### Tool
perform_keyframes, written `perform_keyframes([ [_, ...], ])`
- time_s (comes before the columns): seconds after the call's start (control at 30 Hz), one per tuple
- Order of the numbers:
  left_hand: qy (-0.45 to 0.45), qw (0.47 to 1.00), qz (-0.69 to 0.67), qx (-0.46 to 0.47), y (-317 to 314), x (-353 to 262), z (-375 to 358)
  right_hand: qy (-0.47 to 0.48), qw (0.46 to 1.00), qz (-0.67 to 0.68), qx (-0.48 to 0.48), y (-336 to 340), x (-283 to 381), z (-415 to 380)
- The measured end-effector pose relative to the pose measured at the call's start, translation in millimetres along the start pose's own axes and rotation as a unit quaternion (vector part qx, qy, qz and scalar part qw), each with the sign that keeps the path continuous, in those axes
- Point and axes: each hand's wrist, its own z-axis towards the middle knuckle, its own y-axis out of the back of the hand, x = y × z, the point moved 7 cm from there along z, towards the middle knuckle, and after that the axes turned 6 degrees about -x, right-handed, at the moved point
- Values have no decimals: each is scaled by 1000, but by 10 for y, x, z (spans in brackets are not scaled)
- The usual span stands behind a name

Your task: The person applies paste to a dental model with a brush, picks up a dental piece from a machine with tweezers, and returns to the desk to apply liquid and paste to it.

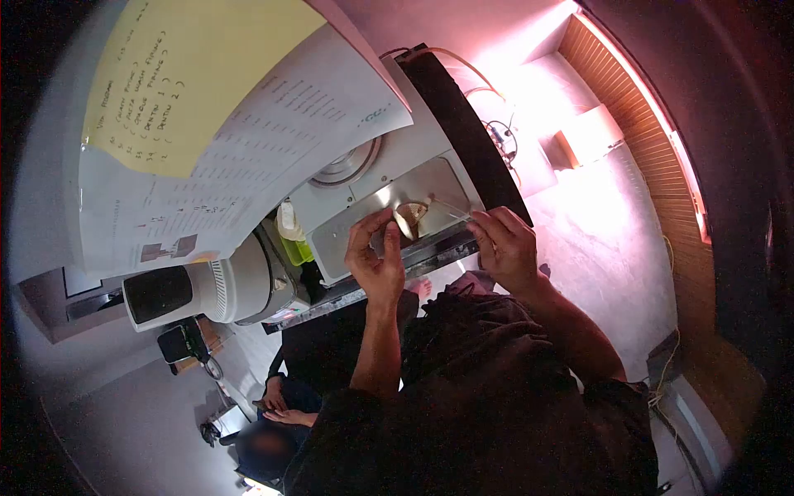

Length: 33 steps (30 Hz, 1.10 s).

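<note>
Between the fingertips and thumb of my left hand [376,258] is a small curved brownish piece [411,217] with a shiny pale surface, tilted over a metal tray [343,241]. My right hand [506,250] pinches thin tweezers [451,208], their far end pointing left toward the upper edge of the piece. Both hands are raised at the near side of the tray, a short gap apart. Fine detail on the piece is too small to make out.
Left of the tray stand a white and black machine [219,291] and a green container [296,250]. Printed sheets [273,140] with a yellow note [182,74] hang close at upper left. Behind the tray is a round metal plate [347,168]. A person [289,409] sits at lower left.
</note>
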Motion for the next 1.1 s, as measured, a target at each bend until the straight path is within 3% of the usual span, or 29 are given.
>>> perform_keyframes([
  [0.13, -9, 1000, -12, 0, -8, 28, -16, -27, 1000, -14, -5, 35, -56, 26],
  [0.23, -9, 1000, -12, 3, -1, 40, -22, 12, 1000, -5, 7, 6, 0, -2],
  [0.33, -13, 1000, 1, 3, 4, 12, -26, -54, 999, 3, 5, 51, -74, 27],
  [0.6, 23, 999, -24, -11, 23, 11, -42, -7, 1000, -11, 12, 23, -21, 19],
  [1.1, -32, 999, -11, -7, 58, 16, -40, -8, 1000, -2, 5, 21, 16, 19],
])
